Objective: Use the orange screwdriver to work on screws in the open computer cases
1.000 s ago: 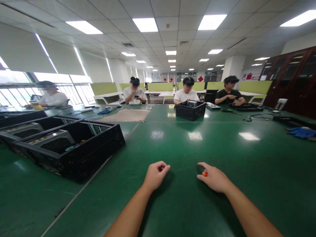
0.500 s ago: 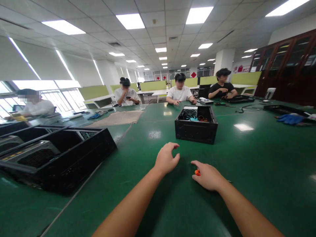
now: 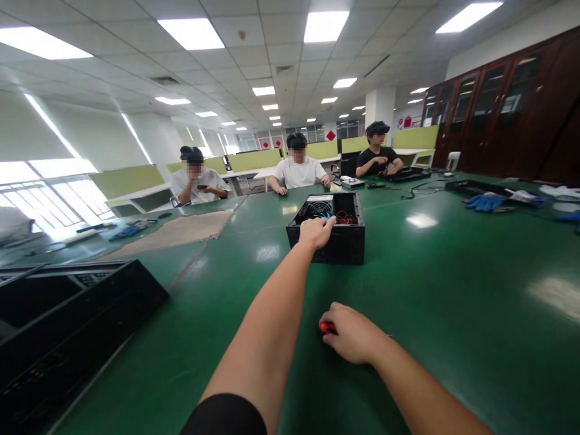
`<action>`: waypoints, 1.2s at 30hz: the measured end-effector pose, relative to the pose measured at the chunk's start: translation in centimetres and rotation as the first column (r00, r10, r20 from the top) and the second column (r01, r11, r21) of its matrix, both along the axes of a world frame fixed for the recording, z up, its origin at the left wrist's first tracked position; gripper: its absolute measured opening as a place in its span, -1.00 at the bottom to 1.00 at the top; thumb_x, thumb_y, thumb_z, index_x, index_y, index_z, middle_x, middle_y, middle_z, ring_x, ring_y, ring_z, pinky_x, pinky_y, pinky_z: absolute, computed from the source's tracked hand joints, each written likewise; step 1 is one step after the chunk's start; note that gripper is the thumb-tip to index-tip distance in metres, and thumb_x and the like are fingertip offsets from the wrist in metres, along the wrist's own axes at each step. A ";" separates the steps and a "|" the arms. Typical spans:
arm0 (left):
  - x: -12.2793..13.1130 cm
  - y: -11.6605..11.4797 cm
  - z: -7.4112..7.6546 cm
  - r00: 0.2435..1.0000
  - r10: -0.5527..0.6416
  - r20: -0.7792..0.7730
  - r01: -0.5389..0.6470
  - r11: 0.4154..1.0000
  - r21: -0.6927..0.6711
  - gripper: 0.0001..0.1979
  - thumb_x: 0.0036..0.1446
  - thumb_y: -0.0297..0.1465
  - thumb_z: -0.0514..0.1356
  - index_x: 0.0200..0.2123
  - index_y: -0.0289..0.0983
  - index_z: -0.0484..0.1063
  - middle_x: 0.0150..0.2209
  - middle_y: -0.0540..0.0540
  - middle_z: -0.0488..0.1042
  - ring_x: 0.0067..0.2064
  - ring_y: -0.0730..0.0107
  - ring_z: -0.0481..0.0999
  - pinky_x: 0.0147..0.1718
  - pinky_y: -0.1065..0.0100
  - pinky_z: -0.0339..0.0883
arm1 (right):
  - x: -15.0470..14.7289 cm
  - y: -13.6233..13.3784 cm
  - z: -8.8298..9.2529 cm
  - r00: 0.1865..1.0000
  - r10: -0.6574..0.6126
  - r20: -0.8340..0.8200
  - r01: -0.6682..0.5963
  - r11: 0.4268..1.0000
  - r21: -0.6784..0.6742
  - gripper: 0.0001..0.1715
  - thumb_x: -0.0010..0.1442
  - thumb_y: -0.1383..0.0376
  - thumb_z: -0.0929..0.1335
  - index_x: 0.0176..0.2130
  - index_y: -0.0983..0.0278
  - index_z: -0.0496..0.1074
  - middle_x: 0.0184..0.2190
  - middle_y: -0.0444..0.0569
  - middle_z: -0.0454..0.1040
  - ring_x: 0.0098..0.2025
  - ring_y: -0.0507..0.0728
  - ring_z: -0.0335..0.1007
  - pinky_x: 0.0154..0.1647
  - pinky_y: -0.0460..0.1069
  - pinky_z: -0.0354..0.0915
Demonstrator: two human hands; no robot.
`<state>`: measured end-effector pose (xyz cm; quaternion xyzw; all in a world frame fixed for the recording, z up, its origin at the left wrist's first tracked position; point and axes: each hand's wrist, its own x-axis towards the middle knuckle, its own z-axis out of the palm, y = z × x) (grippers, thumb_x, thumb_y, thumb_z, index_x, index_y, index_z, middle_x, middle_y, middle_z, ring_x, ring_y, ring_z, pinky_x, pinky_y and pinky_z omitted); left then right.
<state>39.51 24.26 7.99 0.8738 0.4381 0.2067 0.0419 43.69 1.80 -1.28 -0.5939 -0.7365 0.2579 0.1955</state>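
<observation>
My left hand (image 3: 317, 231) grips the near rim of the square black metal box (image 3: 342, 244) at twelve o'clock, fan and wires inside. My right hand (image 3: 351, 334) curls around a small orange tool (image 3: 328, 328) on the glossy green bench (image 3: 453, 290).

Bare forearms, bare hands, and a black sleeve edge (image 3: 224, 414) on the left upper arm

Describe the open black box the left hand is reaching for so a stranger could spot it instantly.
On the long green table, look straight ahead, midway toward the three seated people. There stands a small open-topped black case, with the left hand on its near rim. Unlike the bigger black case at the near left, it shows a round fan and coloured wires inside.
</observation>
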 end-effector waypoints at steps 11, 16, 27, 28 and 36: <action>-11.7 -10.1 -0.8 0.963 -0.049 0.266 0.041 0.998 0.039 -0.31 0.31 0.08 -0.19 -0.62 -0.20 0.39 -0.50 -0.08 0.49 -0.30 0.23 0.48 -0.02 0.17 0.22 | 2.8 -9.9 11.1 0.740 0.472 -0.480 -0.419 0.881 0.221 -0.65 0.23 0.14 0.49 0.02 0.09 0.58 -0.16 -0.11 0.48 -0.16 0.08 0.44 -0.07 -0.06 0.31; -21.0 -17.1 -0.5 0.904 -0.151 0.400 0.159 0.987 0.012 -0.26 0.17 0.18 -0.28 -0.72 -0.14 0.33 -0.62 -0.12 0.40 -0.42 0.18 0.36 -0.07 0.11 0.20 | 5.8 -14.2 15.4 0.703 0.421 -0.573 -0.166 0.881 0.443 -0.66 0.21 -0.05 0.48 -0.04 -0.06 0.60 -0.27 -0.10 0.44 -0.29 0.09 0.40 -0.32 -0.06 0.36; -27.9 -21.7 2.0 0.874 -0.233 0.426 0.342 0.919 -0.198 -0.39 0.06 0.14 0.19 -0.81 -0.14 0.31 -0.73 0.00 0.26 -0.55 0.30 0.27 -0.17 0.15 0.29 | 0.2 -11.3 19.0 0.993 0.106 0.049 -0.115 0.820 0.560 -0.68 0.37 0.17 0.34 0.06 0.18 0.49 -0.11 -0.04 0.55 -0.14 0.15 0.49 -0.13 0.01 0.41; -27.6 -21.5 3.2 0.903 -0.231 0.363 0.335 0.907 -0.255 -0.53 0.05 0.06 0.26 -0.69 -0.14 0.44 -0.66 0.00 0.37 -0.51 0.29 0.34 -0.21 0.20 0.31 | -0.2 -10.8 19.1 0.992 0.093 0.082 -0.124 0.805 0.580 -0.70 0.36 0.17 0.34 0.04 0.19 0.50 -0.13 -0.04 0.55 -0.17 0.13 0.48 -0.15 0.00 0.39; -17.1 -20.5 5.3 0.848 -0.494 -0.191 0.441 0.859 -0.261 0.04 -0.51 -0.22 0.54 0.20 -0.10 0.41 0.23 -0.18 0.43 0.20 -0.15 0.43 0.15 0.20 0.26 | 1.1 -9.2 18.8 0.987 0.055 0.152 -0.122 0.872 0.474 -0.64 0.31 0.17 0.33 0.03 0.23 0.55 -0.20 -0.05 0.62 -0.29 0.10 0.49 -0.27 -0.02 0.37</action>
